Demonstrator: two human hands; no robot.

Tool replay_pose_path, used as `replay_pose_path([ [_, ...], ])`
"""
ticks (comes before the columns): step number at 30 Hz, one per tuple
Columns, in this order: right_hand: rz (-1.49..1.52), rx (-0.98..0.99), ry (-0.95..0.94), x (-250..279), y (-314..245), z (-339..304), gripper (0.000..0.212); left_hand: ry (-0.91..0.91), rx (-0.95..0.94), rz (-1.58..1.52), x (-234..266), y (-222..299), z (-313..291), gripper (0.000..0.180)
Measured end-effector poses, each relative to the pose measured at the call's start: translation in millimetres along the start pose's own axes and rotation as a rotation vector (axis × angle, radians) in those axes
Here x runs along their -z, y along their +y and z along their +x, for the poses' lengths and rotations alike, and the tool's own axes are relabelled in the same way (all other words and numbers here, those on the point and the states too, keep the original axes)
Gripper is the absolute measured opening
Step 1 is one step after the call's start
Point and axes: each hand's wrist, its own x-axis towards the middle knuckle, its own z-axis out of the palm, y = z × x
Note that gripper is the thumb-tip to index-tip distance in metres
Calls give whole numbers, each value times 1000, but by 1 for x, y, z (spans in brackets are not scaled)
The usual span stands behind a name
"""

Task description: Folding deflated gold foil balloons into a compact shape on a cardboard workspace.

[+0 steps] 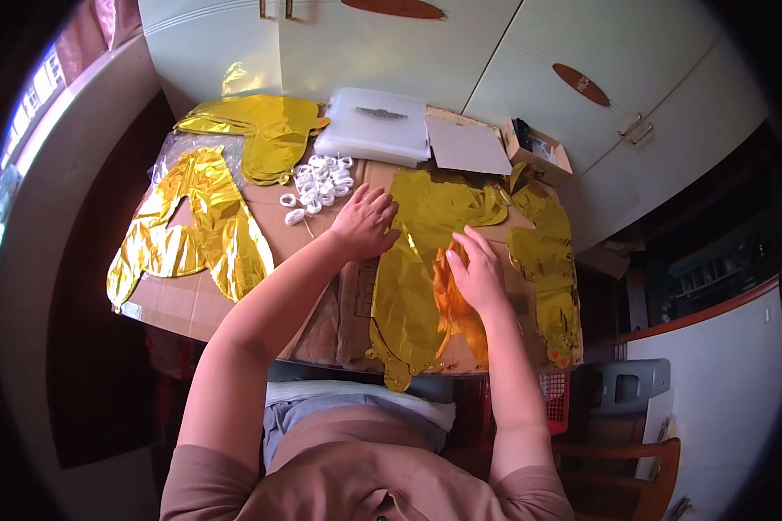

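Note:
A flat gold foil balloon [408, 269], shaped like a letter or number, lies on the cardboard in front of me. My left hand [365, 223] is at its upper left edge, palm down, fingers loosely stretched and holding nothing that I can see. My right hand [480, 273] is over the balloon's right side, with thumb and fingers apart. Beside and under that hand is a crumpled, shiny orange area [453, 300]; whether it is a separate piece or foil reflecting the hand, I cannot tell. Another flat gold balloon [552, 269] lies to the right.
At left lie a gold A-shaped balloon [182, 230] and another gold balloon [274, 130]. Small white coils [321, 181] are piled near a translucent plastic box [374, 130]. A grey-white card [469, 146] and small open carton [539, 152] stand behind. Cabinets [391, 52] border the table.

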Motion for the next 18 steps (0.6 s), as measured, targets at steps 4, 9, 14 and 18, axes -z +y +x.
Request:
replay_pose_path([
  [4, -106, 51, -94, -16, 30, 17, 38, 12, 15, 46, 4, 6, -7, 55],
  [9, -100, 87, -129, -25, 21, 15, 38, 20, 51, 24, 14, 8, -28, 57],
  [14, -79, 102, -116, -26, 23, 14, 38, 17, 141, -2, 19, 20, -24, 54],
  [18, -77, 105, -123, -23, 25, 17, 40, 21, 238, -21, 14, 33, -19, 58],
])
